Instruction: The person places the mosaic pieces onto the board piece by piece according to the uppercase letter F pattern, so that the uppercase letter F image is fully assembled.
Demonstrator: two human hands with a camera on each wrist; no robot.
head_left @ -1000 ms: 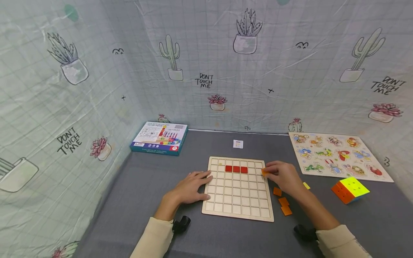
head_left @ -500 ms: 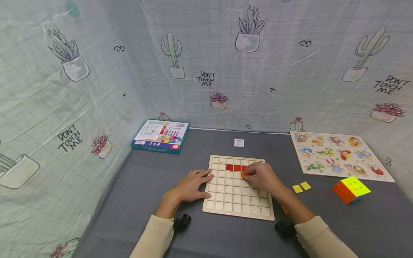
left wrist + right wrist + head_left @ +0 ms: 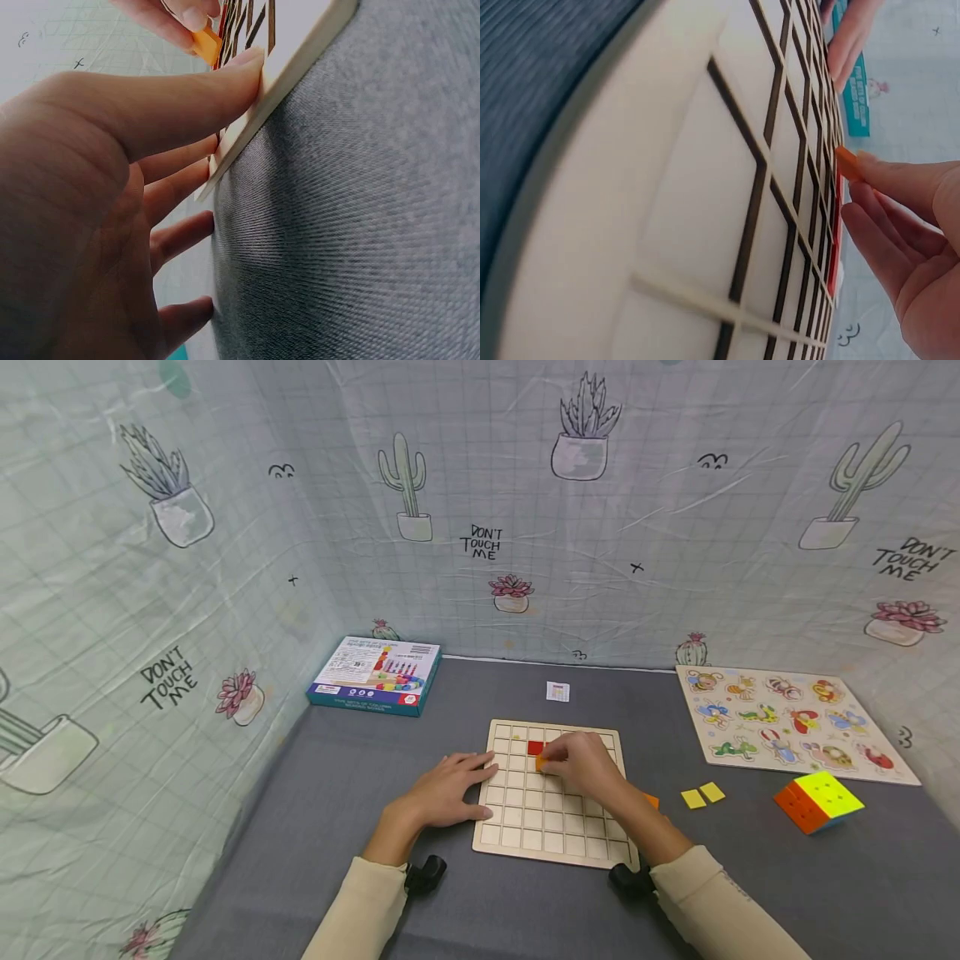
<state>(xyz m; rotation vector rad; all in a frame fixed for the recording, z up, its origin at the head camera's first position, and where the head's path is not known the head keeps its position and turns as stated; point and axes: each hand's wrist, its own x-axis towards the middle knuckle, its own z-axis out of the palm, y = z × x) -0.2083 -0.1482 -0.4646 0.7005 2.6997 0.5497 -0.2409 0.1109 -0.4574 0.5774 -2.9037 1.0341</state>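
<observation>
A pale wooden grid board (image 3: 555, 843) lies on the grey cloth. My left hand (image 3: 442, 793) rests at its left edge, fingers spread and thumb (image 3: 244, 71) on the rim. Over the board's upper part, my right hand (image 3: 585, 766) pinches a small orange square tile (image 3: 539, 763) between thumb and fingertips. The tile (image 3: 847, 163) is tilted, one edge close to the grid, just below a row of red tiles (image 3: 535, 747). My right fingers cover most of that red row in the head view.
Two yellow tiles (image 3: 693, 798) lie right of the board. More orange (image 3: 652, 800) shows behind my right forearm. Farther right are a puzzle cube (image 3: 817, 802) and an insect picture puzzle (image 3: 750, 767). A toy box (image 3: 375, 677) and small white card (image 3: 558, 692) lie at the back.
My right hand has carried the orange tile from the board's right edge leftward to just below the red row, uncovering the yellow tiles. The left hand has stayed at the board's edge.
</observation>
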